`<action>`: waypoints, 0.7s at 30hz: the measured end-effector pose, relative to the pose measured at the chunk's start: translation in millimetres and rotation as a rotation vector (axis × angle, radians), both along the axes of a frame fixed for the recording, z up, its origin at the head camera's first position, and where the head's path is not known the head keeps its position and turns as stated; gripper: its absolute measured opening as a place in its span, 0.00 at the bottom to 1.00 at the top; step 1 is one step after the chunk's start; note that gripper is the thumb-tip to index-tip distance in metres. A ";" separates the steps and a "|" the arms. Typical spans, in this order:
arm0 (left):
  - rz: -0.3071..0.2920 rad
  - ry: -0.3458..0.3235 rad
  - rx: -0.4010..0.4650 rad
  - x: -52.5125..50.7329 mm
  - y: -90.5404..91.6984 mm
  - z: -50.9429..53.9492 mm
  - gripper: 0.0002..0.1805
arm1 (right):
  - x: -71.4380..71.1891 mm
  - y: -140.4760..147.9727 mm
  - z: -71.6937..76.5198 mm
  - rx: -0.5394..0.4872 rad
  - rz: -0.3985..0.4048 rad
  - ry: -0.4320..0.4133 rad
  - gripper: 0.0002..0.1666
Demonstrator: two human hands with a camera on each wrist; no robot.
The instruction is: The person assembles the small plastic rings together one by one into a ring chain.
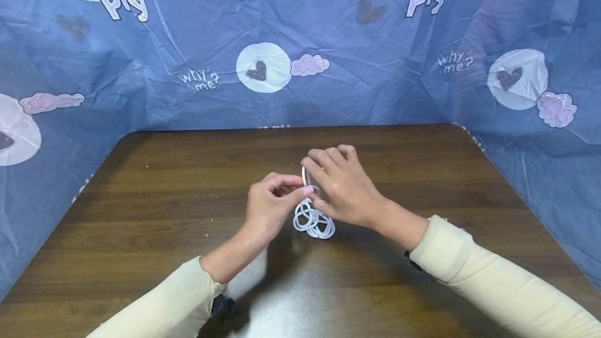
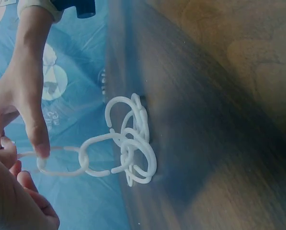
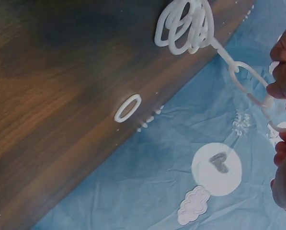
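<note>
Both hands meet over a small heap of white plastic chain links [image 1: 315,218] at mid-table. My left hand [image 1: 267,207] pinches a link of the chain between thumb and fingertips. From the other side, my right hand [image 1: 345,189] grips the upright white link [image 1: 303,175] at the top. In the left wrist view, a joined link [image 2: 84,158] runs from the fingers down to the piled chain [image 2: 143,124]. Fingers cover part of the held links, so I cannot tell whether the top two are hooked together.
One loose white link [image 3: 121,110] lies apart from the heap on the brown wooden table [image 1: 188,192]. A blue printed cloth [image 1: 300,98] hangs around the table's back and sides. Tiny white specks dot the tabletop.
</note>
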State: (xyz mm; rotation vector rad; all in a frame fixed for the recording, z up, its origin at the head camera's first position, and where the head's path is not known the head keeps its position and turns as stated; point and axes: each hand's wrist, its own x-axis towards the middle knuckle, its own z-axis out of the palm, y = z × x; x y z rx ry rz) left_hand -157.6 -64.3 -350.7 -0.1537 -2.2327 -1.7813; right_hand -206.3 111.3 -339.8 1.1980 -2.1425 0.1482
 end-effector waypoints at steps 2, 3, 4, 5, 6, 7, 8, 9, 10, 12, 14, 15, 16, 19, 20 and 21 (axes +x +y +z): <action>0.032 0.032 -0.031 -0.8 0.2 0.1 0.08 | 1.2 -2.8 -0.2 0.010 -0.002 0.010 0.30; 0.046 0.045 -0.045 -1.2 0.0 0.2 0.07 | 1.5 -3.6 -0.3 0.009 -0.003 0.008 0.30; 0.056 0.052 -0.055 -1.3 -0.1 0.7 0.06 | 1.5 -4.2 -0.4 0.008 -0.004 0.002 0.30; 0.063 0.053 -0.059 -1.7 -0.4 0.9 0.06 | 1.4 -4.3 -0.4 0.003 -0.003 -0.009 0.30; 0.068 0.052 -0.062 -1.9 -0.8 1.4 0.06 | 1.1 -4.0 -0.3 -0.003 0.000 -0.024 0.31; 0.074 0.048 -0.063 -2.0 -1.4 2.0 0.06 | 0.8 -3.5 -0.1 -0.014 0.007 -0.046 0.32; 0.079 0.039 -0.059 -2.2 -2.0 2.5 0.06 | 0.3 -2.6 0.2 -0.025 0.017 -0.071 0.33; 0.085 0.028 -0.051 -2.6 -2.9 2.8 0.06 | -0.5 -1.4 0.6 -0.041 0.031 -0.103 0.35; 0.091 0.016 -0.043 -3.1 -3.9 3.0 0.06 | -1.2 0.1 1.3 -0.056 0.045 -0.131 0.36; 0.106 -0.013 -0.024 -4.6 -6.4 3.0 0.06 | -3.1 3.7 3.2 -0.091 0.077 -0.185 0.40; 0.114 -0.049 -0.001 -5.9 -8.7 2.6 0.07 | -5.9 8.3 5.0 -0.128 0.095 -0.229 0.40; 0.115 -0.065 0.008 -6.7 -9.7 2.2 0.07 | -7.7 10.8 5.7 -0.144 0.097 -0.245 0.39; 0.116 -0.083 0.017 -7.0 -10.5 2.1 0.07 | -9.8 13.4 6.1 -0.156 0.093 -0.257 0.37; 0.110 -0.133 0.042 -7.5 -12.2 1.7 0.08 | -17.2 21.7 4.8 -0.174 0.053 -0.286 0.32; 0.110 -0.147 0.045 -7.6 -12.7 1.5 0.08 | -19.9 24.3 3.8 -0.170 0.034 -0.298 0.30; 0.111 -0.160 0.049 -7.6 -13.0 1.5 0.08 | -22.7 26.8 2.4 -0.157 0.013 -0.313 0.29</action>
